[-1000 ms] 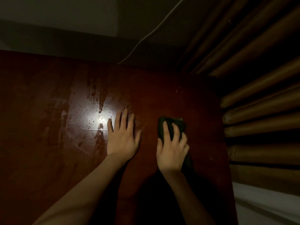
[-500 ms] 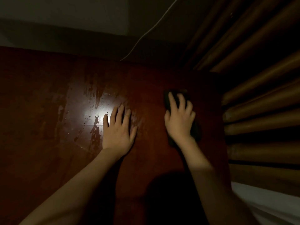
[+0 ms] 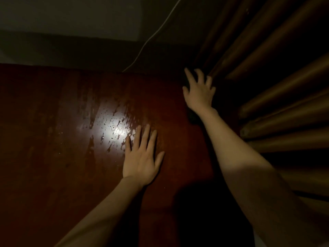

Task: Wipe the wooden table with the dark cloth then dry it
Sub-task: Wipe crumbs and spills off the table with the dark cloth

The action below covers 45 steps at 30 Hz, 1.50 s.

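Table (image 3: 53, 175): dark reddish wood, filling the lower left and middle of the view; surface streaked and beaded with wet marks around a bright glare patch (image 3: 114, 131) near its middle.

Left hand (image 3: 141, 157): laid flat on the table just right of the glare, palm down, fingers straight and slightly fanned, fingertips at the glare's edge; nothing held.

Right hand (image 3: 199, 93): stretched out to the table's far right corner, well beyond the left hand, fingers spread apart and pressing down on the cloth; forearm running back toward the lower right.

Cloth (image 3: 193, 117): dark, lying on the table under the right hand at the far right corner (mostly covered, and nearly lost in shadow); a small dark part showing below the wrist and a sliver by the index finger. Shape and folds: cannot tell.

Curtain (image 3: 276, 86): brown, in heavy vertical pleats, hanging along the table's right edge; right little finger close to its nearest fold, contact unclear.

Cable (image 3: 151, 38): thin, pale, running down the wall (image 3: 71, 18) to the table's far edge.
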Tool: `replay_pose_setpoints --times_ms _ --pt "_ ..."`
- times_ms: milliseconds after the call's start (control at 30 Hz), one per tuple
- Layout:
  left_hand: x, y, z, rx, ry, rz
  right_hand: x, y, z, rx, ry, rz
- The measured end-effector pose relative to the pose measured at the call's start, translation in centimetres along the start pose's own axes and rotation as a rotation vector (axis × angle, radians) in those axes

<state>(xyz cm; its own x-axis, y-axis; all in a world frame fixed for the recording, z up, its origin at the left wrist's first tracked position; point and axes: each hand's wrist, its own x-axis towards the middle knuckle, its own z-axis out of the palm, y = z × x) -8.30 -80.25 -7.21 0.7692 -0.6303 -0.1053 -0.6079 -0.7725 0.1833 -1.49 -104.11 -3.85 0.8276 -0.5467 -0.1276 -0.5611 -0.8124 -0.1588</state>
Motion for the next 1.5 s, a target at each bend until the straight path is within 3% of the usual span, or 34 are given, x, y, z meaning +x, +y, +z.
replay_pose_setpoints --times_ms 133,300,400,600,700,767,900,1033,1100,1267,1400,1500 --pt "0.1 0.2 -0.1 -0.008 -0.029 -0.012 -2.0 -1.3 0.7 0.001 0.078 0.078" --pt "0.1 0.2 -0.2 -0.013 -0.027 -0.010 -12.5 -1.6 2.4 -0.046 0.129 -0.226" --pt "-0.1 0.2 -0.3 -0.035 -0.022 -0.015 -14.1 0.9 2.6 -0.056 0.088 -0.333" --pt "-0.2 0.1 -0.3 -0.061 0.000 -0.008 -9.3 7.1 0.6 0.002 0.110 0.297" --pt "-0.2 0.2 -0.1 -0.055 -0.006 -0.004 -9.3 5.7 0.4 -0.002 0.123 0.422" --pt "-0.1 0.2 -0.1 -0.043 -0.012 0.001 -11.7 2.4 1.2 0.006 0.109 0.395" --pt "-0.1 0.1 -0.1 -0.047 -0.004 0.018 -19.5 -4.2 3.5 -0.001 0.134 0.125" --pt "-0.3 -0.2 -0.1 -0.091 0.039 0.062 -23.6 -2.9 4.3 -0.065 0.128 -0.006" --pt "-0.4 -0.3 0.1 -0.106 0.047 0.072 -24.4 0.0 4.1 -0.065 0.142 0.063" --pt "-0.5 -0.3 0.0 -0.162 0.058 0.111 -24.0 5.7 3.2 -0.001 0.165 0.511" --pt "-1.3 -0.1 -0.2 -0.145 0.039 0.255 -24.2 4.4 3.2 -0.006 0.163 0.529" --pt "-3.1 0.7 -0.3 -0.179 0.025 0.275 -27.0 1.6 4.0 -0.031 0.170 0.364"
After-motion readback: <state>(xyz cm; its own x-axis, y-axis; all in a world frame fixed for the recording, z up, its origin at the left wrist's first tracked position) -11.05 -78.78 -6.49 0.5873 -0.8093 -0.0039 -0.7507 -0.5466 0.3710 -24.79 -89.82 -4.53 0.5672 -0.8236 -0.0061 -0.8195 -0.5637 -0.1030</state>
